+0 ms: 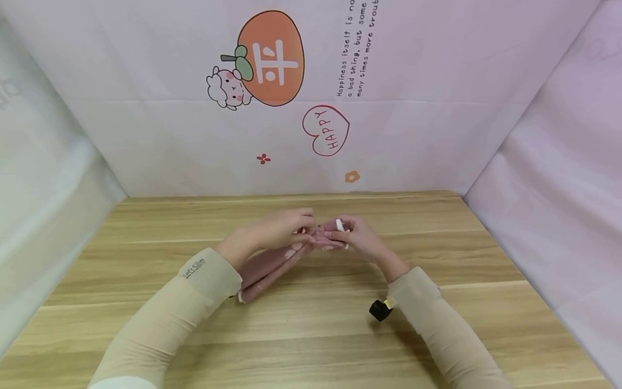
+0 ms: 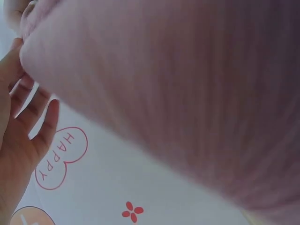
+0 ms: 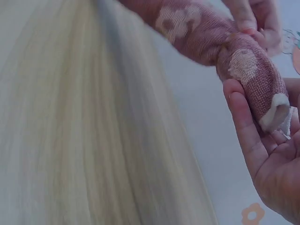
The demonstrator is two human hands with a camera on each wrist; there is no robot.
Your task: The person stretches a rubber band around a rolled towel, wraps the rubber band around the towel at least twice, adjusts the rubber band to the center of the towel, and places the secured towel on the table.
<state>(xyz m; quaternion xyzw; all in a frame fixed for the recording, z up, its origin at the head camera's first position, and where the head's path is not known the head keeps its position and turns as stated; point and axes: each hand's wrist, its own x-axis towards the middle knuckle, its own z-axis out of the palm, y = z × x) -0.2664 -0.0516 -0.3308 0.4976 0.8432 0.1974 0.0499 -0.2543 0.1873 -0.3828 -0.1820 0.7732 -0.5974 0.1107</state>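
Note:
A dusty-pink towel (image 1: 274,265) with pale flower patches and white edging hangs in a long gathered bundle between the hands, above the table. My left hand (image 1: 286,227) pinches it with thumb and fingertips where it narrows, near its right part. In the right wrist view the towel (image 3: 187,33) bends at that narrow spot. The white-edged short end lies in my right hand (image 3: 276,159), thumb on one side and fingers behind. The left wrist view is mostly filled by blurred towel (image 2: 164,93), with my left hand (image 2: 23,131) at its edge.
A wood-grain table (image 1: 311,346) lies beneath both hands. White printed cloth (image 1: 170,146) stands behind it, and plain white cloth borders both sides. A small black object with a yellow piece (image 1: 380,310) is beside the right sleeve.

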